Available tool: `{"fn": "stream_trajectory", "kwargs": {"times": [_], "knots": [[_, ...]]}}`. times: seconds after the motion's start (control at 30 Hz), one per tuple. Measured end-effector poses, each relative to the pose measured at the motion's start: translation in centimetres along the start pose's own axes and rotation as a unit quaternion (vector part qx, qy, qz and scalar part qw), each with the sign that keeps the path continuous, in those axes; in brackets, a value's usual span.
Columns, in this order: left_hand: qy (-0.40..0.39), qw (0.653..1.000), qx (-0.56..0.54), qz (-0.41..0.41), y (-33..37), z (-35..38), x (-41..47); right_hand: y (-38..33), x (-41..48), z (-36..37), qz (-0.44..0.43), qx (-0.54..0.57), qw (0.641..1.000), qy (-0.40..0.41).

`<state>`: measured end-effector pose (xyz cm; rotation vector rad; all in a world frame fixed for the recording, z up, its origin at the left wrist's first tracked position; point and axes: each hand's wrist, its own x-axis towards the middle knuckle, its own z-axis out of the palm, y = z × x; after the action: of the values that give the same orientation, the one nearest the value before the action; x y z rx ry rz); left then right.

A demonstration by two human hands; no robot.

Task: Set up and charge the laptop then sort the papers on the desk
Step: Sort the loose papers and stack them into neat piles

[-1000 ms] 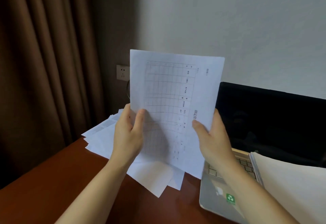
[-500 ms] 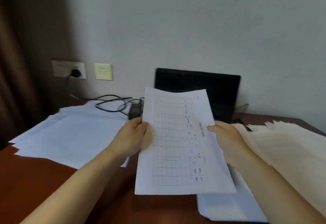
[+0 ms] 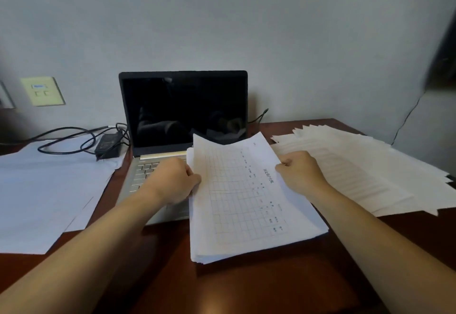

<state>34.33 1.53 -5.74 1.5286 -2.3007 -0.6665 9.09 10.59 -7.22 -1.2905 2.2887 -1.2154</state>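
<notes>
Two hands hold one stack of papers point(image 3: 246, 202) at centre frame, top sheet printed with a grid and columns of small characters. Left hand point(image 3: 175, 180) grips the stack's left edge, fingers curled round it, thumb on top. Right hand point(image 3: 299, 174) pinches the right edge, fingers curled. The stack is tilted, far edge raised and near edge low over the table point(image 3: 246, 289); whether it touches the wood cannot be told. It covers the right part of the laptop point(image 3: 182, 111) keyboard. The laptop stands open at centre frame by the wall, screen dark, silver deck towards the viewer. Right of frame: a fanned pile of sheets point(image 3: 370, 165) lies flat on the table, just beside the right hand. Left of frame: loose white sheets point(image 3: 37, 190) are spread on the table, overlapping. A black power adapter point(image 3: 108, 144) lies just left of the laptop on the edge of those sheets, its cable point(image 3: 66, 138) looped beside it; its connection to the laptop cannot be told. A pale wall plate point(image 3: 43, 91) sits at mid-left on the wall.
</notes>
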Motion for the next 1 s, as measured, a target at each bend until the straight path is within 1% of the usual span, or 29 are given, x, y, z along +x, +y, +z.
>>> {"fn": "stream_trajectory", "kwargs": {"times": [0.13,0.3,0.43,0.6,0.67,0.8,0.9,1.0], "knots": [[0.004,0.999,0.044,-0.011,0.3,0.3,0.6,0.8,0.9,0.2,-0.016,-0.052,0.999,0.005],[0.016,0.995,0.097,-0.001,0.1,0.8,0.9,1.5,1.2,0.9,-0.026,-0.092,0.995,0.025],[0.041,0.991,0.13,0.011,-0.2,1.2,1.0,1.9,1.3,1.1,-0.037,-0.112,0.992,0.038],[0.076,0.983,0.162,0.031,-0.4,1.2,0.8,1.0,0.7,0.9,-0.056,-0.184,0.981,0.04],[0.089,0.983,0.155,0.038,-0.7,1.1,0.4,0.5,0.7,1.0,-0.062,-0.185,0.98,0.044],[0.114,0.987,0.095,0.061,-2.0,-0.1,-0.5,-1.3,0.5,2.1,-0.079,-0.145,0.985,0.048],[0.141,0.985,0.078,0.064,-4.4,-2.4,-1.2,-3.6,-0.4,4.0,-0.11,-0.131,0.985,0.008],[0.187,0.978,0.083,0.042,-9.3,-5.9,-1.5,-6.7,-1.6,6.7,-0.149,-0.128,0.98,-0.034]]}}
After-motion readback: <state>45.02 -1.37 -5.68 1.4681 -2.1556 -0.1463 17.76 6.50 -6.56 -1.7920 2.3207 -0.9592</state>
